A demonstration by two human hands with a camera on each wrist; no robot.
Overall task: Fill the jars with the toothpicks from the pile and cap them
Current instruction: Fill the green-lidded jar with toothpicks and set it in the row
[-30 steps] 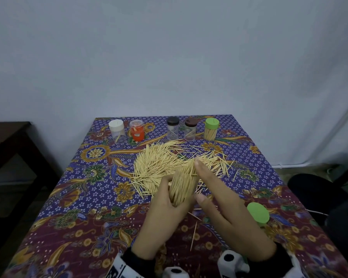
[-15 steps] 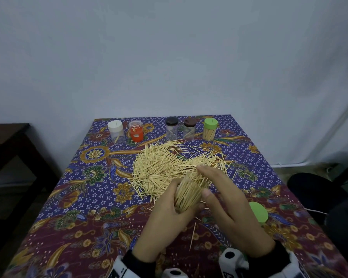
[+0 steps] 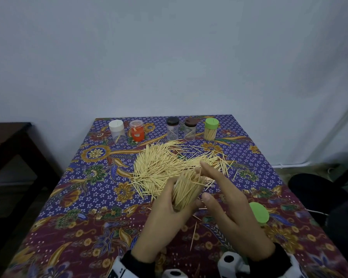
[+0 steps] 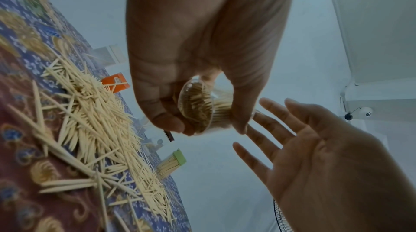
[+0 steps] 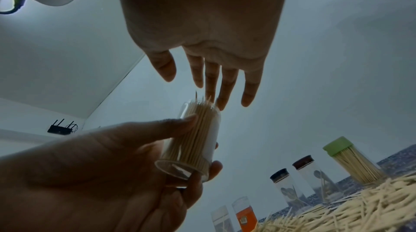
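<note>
Since a second ago your right hand has swung its fingers leftward, from pointing up over the bundle to lying across the mouth of the clear jar, and the jar has tipped its mouth further away from you. Your left hand grips that jar, thumb on one side and fingers curled round the base, as the right wrist view shows. It is packed with toothpicks whose tips stick out past the rim. Your right hand is open, fingers straight and a little spread, its fingertips at those protruding tips; whether they quite touch is hard to tell.

Just beyond both hands the pile of toothpicks sprawls over the patterned surface, with a few strays lying below your hands. A loose green lid lies on the surface just right of your right hand.

Well beyond the pile, along the far edge, stands a row of jars: a white-capped jar far to your left, an orange jar next to it, then a black-capped jar, a brown-capped jar and, furthest right, a green-capped jar full of toothpicks. The black- and brown-capped ones look nearly empty
</note>
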